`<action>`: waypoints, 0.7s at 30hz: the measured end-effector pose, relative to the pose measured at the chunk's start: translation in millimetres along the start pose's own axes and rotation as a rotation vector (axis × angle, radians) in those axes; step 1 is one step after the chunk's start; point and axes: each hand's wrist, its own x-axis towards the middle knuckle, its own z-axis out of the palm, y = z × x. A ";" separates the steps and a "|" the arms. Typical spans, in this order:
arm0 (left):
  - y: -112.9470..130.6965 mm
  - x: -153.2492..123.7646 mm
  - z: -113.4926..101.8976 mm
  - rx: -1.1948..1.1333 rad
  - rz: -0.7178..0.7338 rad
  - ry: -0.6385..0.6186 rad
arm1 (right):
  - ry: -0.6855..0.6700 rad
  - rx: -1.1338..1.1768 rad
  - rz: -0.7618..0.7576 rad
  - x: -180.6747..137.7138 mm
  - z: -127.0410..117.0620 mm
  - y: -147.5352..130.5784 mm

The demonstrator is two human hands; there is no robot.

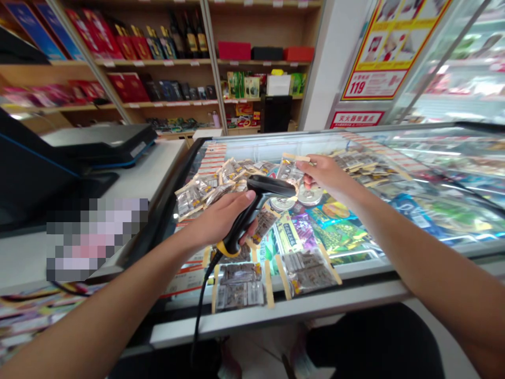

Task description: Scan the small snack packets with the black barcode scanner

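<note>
A black and yellow barcode scanner [252, 210] is gripped in my left hand [231, 216], its head pointing right and its cable hanging down. My right hand [319, 171] pinches the top edge of a small clear snack packet [288, 167] in front of the scanner head. Similar packets lie in a heap [209, 187] on the freezer's glass top behind and left of my left hand. Two more packets, one on the left [240, 284] and one on the right [307, 271], lie near the front edge. The scanner partly hides the held packet's lower part.
Under the freezer's glass [379, 247] are colourful bags. Another heap of packets [357, 163] lies beyond my right forearm. To the left, a counter [158, 173] carries a black-topped scale [106, 139] and a dark monitor [31, 173]. Shelves with bottles [189, 39] stand behind.
</note>
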 end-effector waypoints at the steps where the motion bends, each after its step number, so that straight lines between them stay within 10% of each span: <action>1: 0.4 -0.1 -0.1 -0.001 -0.001 -0.001 | 0.007 -0.002 0.008 0.2 -0.6 -0.1; 11: -1.8 0.8 -1.8 -0.036 0.007 0.030 | 0.071 -0.075 -0.016 5.4 -14.2 2.8; 21: 2.9 3.4 -4.9 -0.080 0.047 0.165 | 0.352 -0.981 0.079 18.8 -77.3 12.6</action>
